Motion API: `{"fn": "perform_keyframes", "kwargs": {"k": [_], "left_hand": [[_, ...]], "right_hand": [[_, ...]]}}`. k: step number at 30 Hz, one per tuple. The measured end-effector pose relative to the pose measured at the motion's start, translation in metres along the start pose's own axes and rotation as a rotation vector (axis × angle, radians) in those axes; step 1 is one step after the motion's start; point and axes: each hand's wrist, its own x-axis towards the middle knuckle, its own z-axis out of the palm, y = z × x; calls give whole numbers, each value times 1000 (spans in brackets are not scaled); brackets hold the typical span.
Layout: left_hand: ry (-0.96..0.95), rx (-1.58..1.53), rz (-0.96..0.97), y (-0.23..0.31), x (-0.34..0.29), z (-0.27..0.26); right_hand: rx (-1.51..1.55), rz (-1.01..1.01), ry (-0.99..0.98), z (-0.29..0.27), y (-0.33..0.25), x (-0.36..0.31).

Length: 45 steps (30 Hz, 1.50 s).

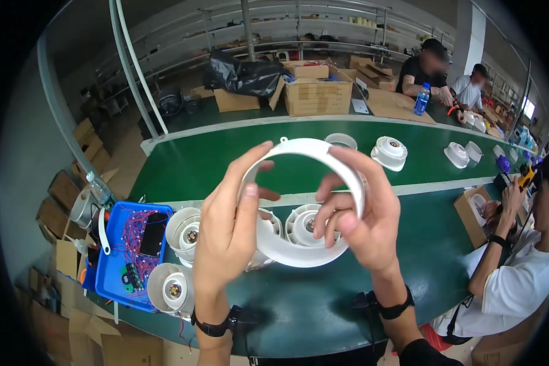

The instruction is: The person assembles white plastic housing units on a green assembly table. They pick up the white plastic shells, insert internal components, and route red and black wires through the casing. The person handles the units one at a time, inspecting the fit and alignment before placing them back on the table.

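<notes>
A white plastic ring [302, 257] with a small eyelet on its upper rim is held up in front of me. My left hand [229, 216] grips its left side, fingers around the rim. On the opposite side my right hand [367, 213] is closed on the band, several fingertips curling into the opening. Through the ring I see a white round fan housing [303, 221] standing on the table, partly covered by my right fingers. Beside my left hand stand two more white housings, one farther [183, 230] and one nearer [169, 287], each with a metal-centred hub.
A blue tray [107, 268] with red-blue wires and a green circuit board lies at the left. Beyond the dark green table [421, 244], a green conveyor belt [189, 161] carries white housings [389, 152]. A co-worker [518, 268] sits at the right beside a cardboard box [470, 222].
</notes>
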Motion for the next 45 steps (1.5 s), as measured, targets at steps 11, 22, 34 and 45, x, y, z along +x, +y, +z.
{"fn": "perform_keyframes", "kwargs": {"k": [11,22,34,45], "left_hand": [[-162,335,258,11,-2,-6],[175,438,130,-6,0,-3],[133,275,-143,21,-12,-56],[129,257,-111,1,-9,-60]], "right_hand": [[-525,-355,-132,21,8,-6],[-570,-388,-78,19,-12,0],[-75,754,177,-163,223,74],[-1027,481,-419,-76,254,87]]}}
